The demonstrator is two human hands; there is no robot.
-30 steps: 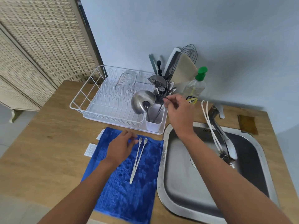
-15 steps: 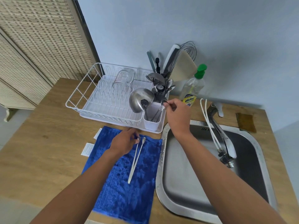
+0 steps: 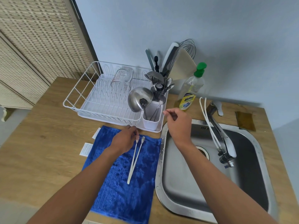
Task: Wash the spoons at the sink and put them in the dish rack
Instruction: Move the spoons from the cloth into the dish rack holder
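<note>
Spoons (image 3: 135,157), two long pale ones, lie side by side on the blue towel (image 3: 123,191) at centre frame. Left hand (image 3: 125,140) has fingertips curled down onto the nearer bowl, pinching it by the look of things. Right hand (image 3: 177,125) hovers loosely curled and empty beside the dish rack (image 3: 77,94), above the sink (image 3: 161,183) rim. Best bet: pinch the neck firmly, lift clear of the nap, then carry it right to the tap (image 3: 226,143).
</note>
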